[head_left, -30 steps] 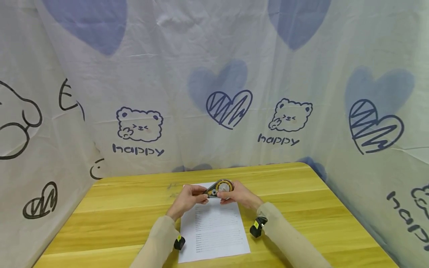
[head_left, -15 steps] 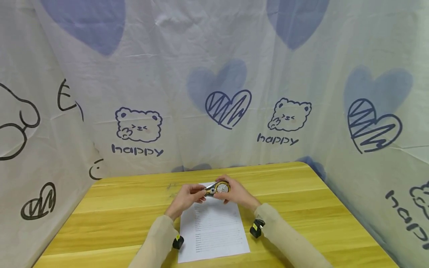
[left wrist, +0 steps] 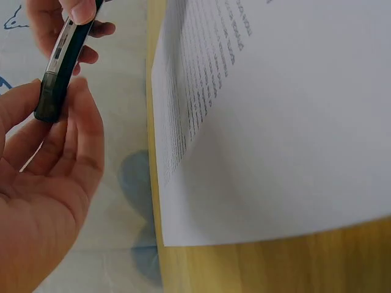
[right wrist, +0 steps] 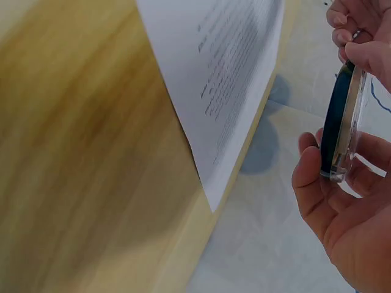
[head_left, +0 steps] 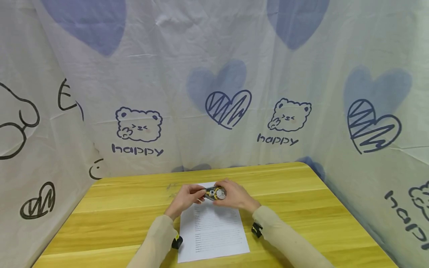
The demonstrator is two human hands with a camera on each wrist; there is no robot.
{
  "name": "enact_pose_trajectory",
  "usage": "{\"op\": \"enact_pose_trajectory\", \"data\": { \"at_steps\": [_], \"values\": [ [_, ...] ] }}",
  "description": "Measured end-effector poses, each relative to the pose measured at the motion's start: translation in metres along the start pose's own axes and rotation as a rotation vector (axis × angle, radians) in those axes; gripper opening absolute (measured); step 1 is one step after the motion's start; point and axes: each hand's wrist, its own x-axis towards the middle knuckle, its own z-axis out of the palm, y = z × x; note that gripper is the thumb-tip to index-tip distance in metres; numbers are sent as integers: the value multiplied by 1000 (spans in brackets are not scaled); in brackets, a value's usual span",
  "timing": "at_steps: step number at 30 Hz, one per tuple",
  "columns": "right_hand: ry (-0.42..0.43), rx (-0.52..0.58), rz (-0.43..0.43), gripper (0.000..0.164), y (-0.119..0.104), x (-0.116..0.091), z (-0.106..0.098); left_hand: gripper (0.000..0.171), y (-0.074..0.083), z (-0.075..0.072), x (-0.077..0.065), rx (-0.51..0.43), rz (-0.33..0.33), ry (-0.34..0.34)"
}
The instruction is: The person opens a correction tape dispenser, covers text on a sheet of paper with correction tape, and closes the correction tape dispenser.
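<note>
A correction tape dispenser (head_left: 219,193) with a clear case, yellow gears and a white spool is held between both hands above the paper's far end. My left hand (head_left: 185,199) pinches its narrow end between thumb and fingers. Around the round end, my right hand (head_left: 236,196) has its thumb on the near side and its fingers on the far side. Seen edge-on in the left wrist view, the correction tape dispenser (left wrist: 64,64) shows a dark side and a clear side. The right wrist view also shows the dispenser (right wrist: 339,116) gripped at both ends. The fingers hide its narrow tip.
A printed sheet of paper (head_left: 219,230) lies on the yellow wooden table (head_left: 117,208) under the hands. Pale curtains (head_left: 187,149) with hearts and bear drawings stand behind the table and at both sides. Each wrist carries a small black camera (head_left: 257,230).
The dispenser's round end has swung down and slightly left, so it lies more level. My right hand has shifted with it and covers more of its right side. My left hand stays nearly still.
</note>
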Motion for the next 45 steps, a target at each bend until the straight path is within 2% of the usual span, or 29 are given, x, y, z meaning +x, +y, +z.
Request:
{"op": "enact_pose_trajectory", "data": {
  "at_steps": [6,9,14,21,32,37,45],
  "values": [
    [-20,-66,17,63,-7,-2,-4,25,1,-1,0,69,25,24],
    [-25,-102,18,62,-5,-2,-5,26,1,-3,-1,143,44,28],
    [-26,-150,21,63,0,-4,-8,28,2,-8,-6,294,57,74],
    [-25,-178,45,61,18,-8,-15,27,-5,-17,-7,411,77,129],
    [-22,-204,164,56,47,-21,-23,32,-12,-24,-17,501,110,117],
    [-18,-232,243,61,61,-26,-30,35,-11,-30,-19,554,94,133],
    [-49,-270,300,63,84,-32,-40,37,-16,-37,-20,619,74,146]
  ]
}}
